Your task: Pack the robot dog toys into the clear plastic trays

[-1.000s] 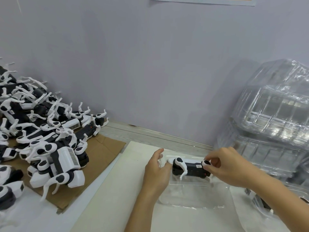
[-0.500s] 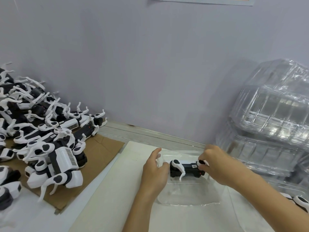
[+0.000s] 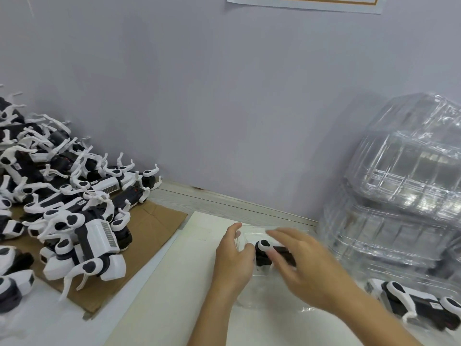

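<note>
Head view shows one black-and-white robot dog toy (image 3: 268, 253) lying in a clear plastic tray (image 3: 252, 233) on a white board (image 3: 174, 283) near the desk's back edge. Much of the toy is hidden: the right hand (image 3: 309, 268) crosses over its rear half, and the left hand (image 3: 233, 260) covers the tray's left wall. The tray itself is hard to trace, its clear walls showing only as faint glints, and its near edge is lost under the forearms.

The left hand rests against the tray's left side with fingers bent round its edge, thumb up. The right hand is smeared by motion blur; its fingers look spread and fairly straight above the toy, but whether they touch it cannot be told.

At the desk's right side a tall stack of clear trays (image 3: 404, 196) leans against the wall. Just in front of it, at the lower right, another toy dog (image 3: 419, 303) lies on its side, partly cut off by the frame. On the left, a pile of robot dogs (image 3: 62, 196) sits on brown cardboard (image 3: 154, 226), running off the left edge. A paper sheet (image 3: 304, 2) on the wall is cut off at the top.
</note>
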Tool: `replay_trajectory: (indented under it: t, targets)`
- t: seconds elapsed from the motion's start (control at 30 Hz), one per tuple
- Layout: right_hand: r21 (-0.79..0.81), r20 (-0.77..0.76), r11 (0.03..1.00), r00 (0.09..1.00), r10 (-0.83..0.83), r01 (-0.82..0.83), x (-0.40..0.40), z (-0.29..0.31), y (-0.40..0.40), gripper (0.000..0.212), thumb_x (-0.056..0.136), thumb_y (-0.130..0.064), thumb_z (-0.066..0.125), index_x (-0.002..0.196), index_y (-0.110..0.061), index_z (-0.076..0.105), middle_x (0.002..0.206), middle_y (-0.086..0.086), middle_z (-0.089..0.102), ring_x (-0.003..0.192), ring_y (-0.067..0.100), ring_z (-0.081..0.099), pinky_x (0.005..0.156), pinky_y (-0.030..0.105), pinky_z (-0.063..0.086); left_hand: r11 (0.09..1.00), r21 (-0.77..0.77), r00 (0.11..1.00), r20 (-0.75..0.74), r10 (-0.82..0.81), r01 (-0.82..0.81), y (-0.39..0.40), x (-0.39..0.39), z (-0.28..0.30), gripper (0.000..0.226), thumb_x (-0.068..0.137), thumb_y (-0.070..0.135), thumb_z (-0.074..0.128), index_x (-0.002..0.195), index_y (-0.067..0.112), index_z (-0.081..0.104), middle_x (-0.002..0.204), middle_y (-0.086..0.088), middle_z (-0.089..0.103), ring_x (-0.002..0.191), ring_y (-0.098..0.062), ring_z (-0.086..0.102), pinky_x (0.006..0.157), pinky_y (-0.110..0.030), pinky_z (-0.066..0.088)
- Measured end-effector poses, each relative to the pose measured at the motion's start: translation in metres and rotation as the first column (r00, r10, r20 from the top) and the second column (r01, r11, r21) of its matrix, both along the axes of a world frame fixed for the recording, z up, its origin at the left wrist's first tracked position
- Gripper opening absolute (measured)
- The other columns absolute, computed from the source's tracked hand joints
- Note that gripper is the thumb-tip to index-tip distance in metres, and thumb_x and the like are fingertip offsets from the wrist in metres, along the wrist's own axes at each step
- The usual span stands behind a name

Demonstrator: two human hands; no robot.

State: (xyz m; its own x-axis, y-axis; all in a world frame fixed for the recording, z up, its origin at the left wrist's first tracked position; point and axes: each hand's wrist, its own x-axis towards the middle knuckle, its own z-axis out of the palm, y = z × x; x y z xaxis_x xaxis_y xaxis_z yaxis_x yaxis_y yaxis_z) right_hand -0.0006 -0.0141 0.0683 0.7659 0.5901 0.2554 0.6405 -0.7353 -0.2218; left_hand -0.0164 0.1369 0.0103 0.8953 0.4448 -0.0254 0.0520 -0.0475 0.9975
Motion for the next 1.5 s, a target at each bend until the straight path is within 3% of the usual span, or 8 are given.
replay_trajectory:
  t: [0.1,0.23,0.37,0.5,0.83,1.17,1.37,1.5]
  targets:
    - [-0.005,-0.029,0.998,0.998,0.061,-0.062,-0.009,-0.014,0.012,0.032,0.098,-0.049,0.031,0.102,-0.031,0.057,0.104,-0.020,0.057,0.098,0.007,0.052,0.088,0.030,0.044,1.000,-0.006,1.000,0.013,-0.002,0.002,0.000,0.000,0.000,0.052,0.094,0.010,0.049,0.140,0.033,0.044,0.144,0.004,0.046,0.104,0.005,0.047,0.071,-0.007,0.036]
    - [-0.013,0.007,1.000,1.000,0.000,0.000,-0.015,-0.024,0.013,0.039,0.100,-0.043,0.025,0.116,-0.033,0.059,0.128,-0.023,0.056,0.110,0.006,0.051,0.099,0.032,0.036,1.000,-0.004,1.000,0.017,0.002,-0.002,0.001,0.001,0.000,0.052,0.094,0.009,0.048,0.140,0.032,0.044,0.141,0.006,0.046,0.089,0.023,0.050,0.064,-0.001,0.039]
    - [-0.095,0.017,0.994,0.999,-0.052,0.053,-0.020,-0.022,0.015,0.051,0.094,-0.051,0.009,0.118,-0.039,0.052,0.120,-0.027,0.053,0.121,0.015,0.045,0.109,0.035,0.025,1.000,0.000,1.000,0.002,-0.002,0.002,0.001,-0.002,0.002,0.052,0.094,0.008,0.049,0.140,0.030,0.045,0.140,0.005,0.048,0.125,-0.006,0.043,0.088,-0.018,0.034]
    - [-0.119,-0.031,0.982,0.988,-0.150,0.146,-0.020,-0.024,0.009,0.058,0.086,-0.065,0.001,0.132,-0.052,0.035,0.112,-0.027,0.046,0.122,0.023,0.034,0.112,0.045,0.018,1.000,0.010,1.000,0.001,0.005,-0.005,0.001,-0.002,0.002,0.051,0.094,0.007,0.049,0.139,0.030,0.046,0.141,0.004,0.049,0.131,-0.013,0.042,0.095,-0.023,0.034]
    - [-0.097,-0.047,0.988,0.991,-0.128,0.123,-0.016,-0.027,0.002,0.064,0.087,-0.067,0.004,0.145,-0.054,0.026,0.138,-0.023,0.039,0.131,0.020,0.029,0.116,0.028,0.006,1.000,0.017,1.000,0.003,-0.013,0.013,0.000,-0.002,0.002,0.049,0.095,0.008,0.049,0.138,0.032,0.046,0.138,0.006,0.048,0.123,-0.008,0.040,0.094,-0.024,0.033]
    - [-0.065,-0.103,0.987,0.983,-0.152,0.146,-0.013,-0.026,0.001,0.045,0.098,-0.059,0.017,0.142,-0.057,0.027,0.158,-0.013,0.025,0.137,0.014,0.019,0.119,0.031,0.007,1.000,0.013,1.000,0.002,-0.015,0.015,0.000,-0.004,0.003,0.049,0.094,0.008,0.050,0.137,0.032,0.048,0.135,0.005,0.049,0.126,-0.011,0.042,0.095,-0.025,0.034]
    - [0.478,-0.113,0.843,0.969,-0.221,0.247,-0.009,-0.031,-0.017,0.042,0.096,-0.038,0.046,0.138,-0.041,0.049,0.151,-0.011,0.038,0.141,0.010,0.033,0.116,0.039,0.030,0.999,0.037,1.000,-0.008,0.007,-0.007,0.004,-0.005,0.004,0.049,0.093,0.011,0.053,0.133,0.038,0.051,0.125,0.003,0.051,0.121,-0.010,0.047,0.090,-0.024,0.034]
    - [0.570,-0.226,0.698,0.899,-0.375,0.434,-0.005,-0.040,-0.025,0.054,0.098,-0.025,0.051,0.150,-0.020,0.037,0.153,-0.003,0.039,0.142,0.013,0.032,0.118,0.035,0.025,0.999,0.036,0.999,0.036,0.003,-0.005,0.006,-0.007,0.006,0.048,0.092,0.010,0.053,0.128,0.042,0.053,0.128,0.009,0.054,0.121,-0.010,0.051,0.086,-0.022,0.037]
